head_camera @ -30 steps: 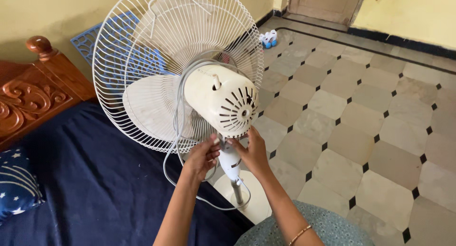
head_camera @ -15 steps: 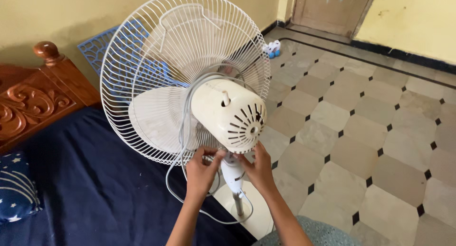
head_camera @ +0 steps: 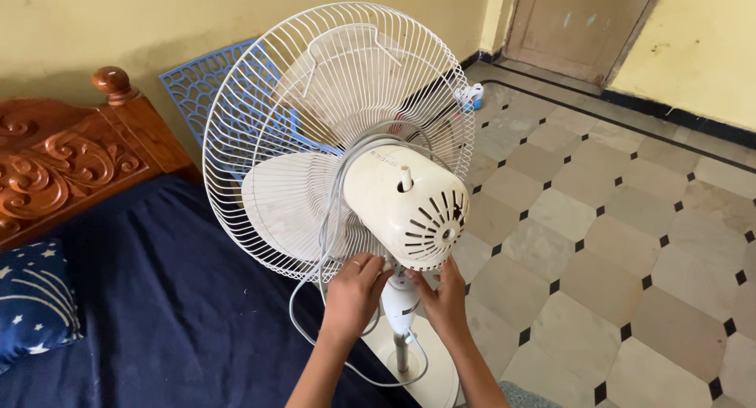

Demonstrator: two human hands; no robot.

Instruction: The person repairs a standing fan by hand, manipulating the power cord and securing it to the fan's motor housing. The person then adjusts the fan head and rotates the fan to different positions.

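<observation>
A white pedestal fan [head_camera: 339, 140] is standing on the tiled floor [head_camera: 630, 242] right beside a bed [head_camera: 157, 321], its wire guard tilting up and facing away toward the yellow wall [head_camera: 157, 22]. Both hands are working at the neck [head_camera: 400, 302] just under the motor housing [head_camera: 405, 207]. The left hand [head_camera: 354, 294] is pressing against the neck from the bed side, its fingers [head_camera: 370, 270] curling up under the housing; they are bent but whether they are truly clamping anything cannot be told. The right hand [head_camera: 445, 298] is cupping the neck from the other side, its fingers half closed and touching the white plastic. A grey cord [head_camera: 315, 298] is looping down from the housing past the left wrist to the round base [head_camera: 425, 376]. A carved wooden headboard [head_camera: 63, 160] is standing at the head of the bed, a starry blue pillow [head_camera: 31, 306] is lying on the navy sheet, and a blue lattice panel [head_camera: 205, 85] is leaning behind the guard. A door [head_camera: 583, 22] is showing at the far corner.
</observation>
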